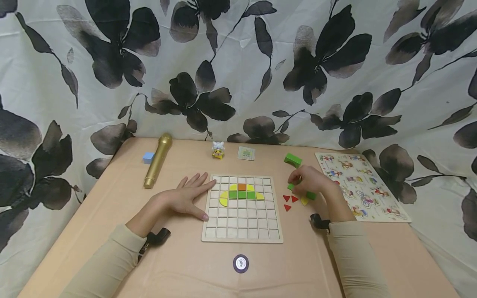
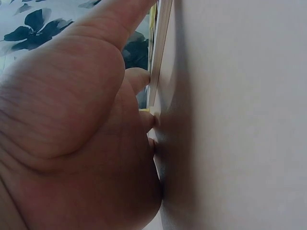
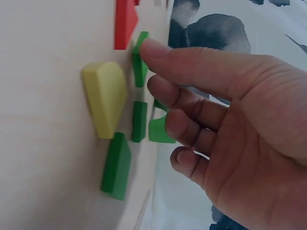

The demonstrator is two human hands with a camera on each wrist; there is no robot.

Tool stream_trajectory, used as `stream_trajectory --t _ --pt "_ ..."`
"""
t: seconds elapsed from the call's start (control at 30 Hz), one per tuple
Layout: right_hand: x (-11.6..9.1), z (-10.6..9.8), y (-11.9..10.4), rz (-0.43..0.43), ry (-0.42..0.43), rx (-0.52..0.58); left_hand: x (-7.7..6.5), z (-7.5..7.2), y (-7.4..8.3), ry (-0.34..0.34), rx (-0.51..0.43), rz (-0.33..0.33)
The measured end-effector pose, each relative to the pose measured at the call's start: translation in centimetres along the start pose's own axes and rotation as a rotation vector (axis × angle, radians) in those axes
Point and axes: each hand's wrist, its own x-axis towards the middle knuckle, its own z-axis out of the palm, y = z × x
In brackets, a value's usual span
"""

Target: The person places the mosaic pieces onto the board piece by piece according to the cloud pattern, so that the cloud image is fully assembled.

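Note:
A white gridded board bears green squares, an orange square and yellow curved pieces. My left hand lies spread at its left side, index fingertip at the upper corner and thumb at the edge. To the right, my right hand reaches over loose pieces with fingers loosely bent. In the right wrist view, its thumb overlaps a green piece, with a gap between thumb and index finger. Nearby lie a yellow rounded piece, another green block and red triangles.
A green arch block sits behind my right hand, and a picture sheet lies right of it. Farther back are a gold tube, blue block, small figurine and square card. A round chip lies in front.

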Motion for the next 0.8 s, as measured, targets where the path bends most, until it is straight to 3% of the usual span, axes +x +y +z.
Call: stream_trajectory --t 0.3,0.53,0.8 --pt "0.4 0.5 0.3 -0.002 -0.001 0.008 0.0 0.1 0.0 0.004 -0.001 -0.002" --pt "0.6 0.5 -0.2 -0.101 0.05 0.081 -0.1 0.1 -0.2 0.003 -0.006 0.0" --pt "1.1 1.4 -3.5 -0.217 0.157 0.305 -0.1 0.1 -0.1 0.003 -0.008 0.008"
